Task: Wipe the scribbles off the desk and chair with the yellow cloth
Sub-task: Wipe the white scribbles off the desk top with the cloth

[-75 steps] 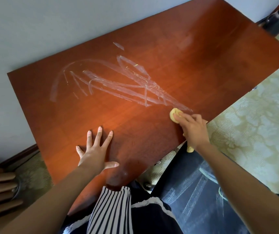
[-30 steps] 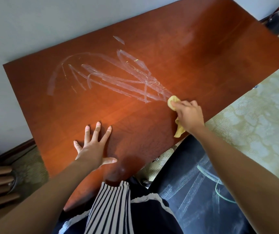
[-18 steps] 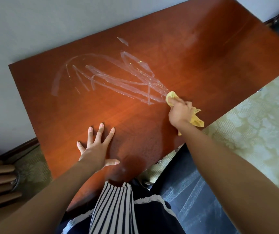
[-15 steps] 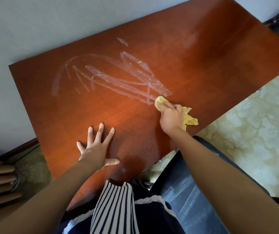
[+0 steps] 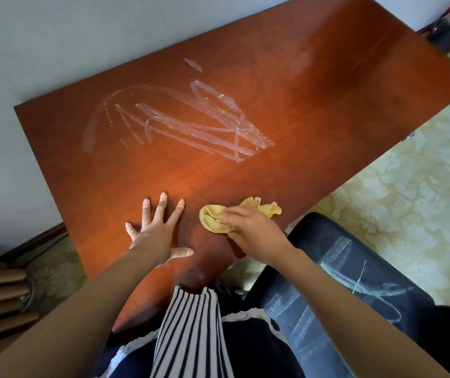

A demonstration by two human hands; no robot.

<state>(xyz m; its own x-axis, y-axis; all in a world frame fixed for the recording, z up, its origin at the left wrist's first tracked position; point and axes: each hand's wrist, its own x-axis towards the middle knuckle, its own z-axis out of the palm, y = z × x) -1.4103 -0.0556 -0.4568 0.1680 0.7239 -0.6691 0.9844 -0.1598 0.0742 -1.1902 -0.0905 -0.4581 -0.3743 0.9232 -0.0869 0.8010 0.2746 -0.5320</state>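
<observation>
Right hand (image 5: pixel 256 236) grasping the yellow cloth (image 5: pixel 211 221) on the bench (image 5: pixel 327 105).
The cloth bunches under the right fingers (image 5: pixel 233 214) and pokes out past their tips, well short of the scribbles (image 5: pixel 191 126). The left hand (image 5: pixel 155 236) lies flat just beside it, its fingers (image 5: pixel 162 205) spread and released.

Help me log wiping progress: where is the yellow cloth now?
In the head view, the yellow cloth lies on the desk near its front edge, under the right hand, just right of the spread left hand.

Head-worn view, steeply down, close
</observation>
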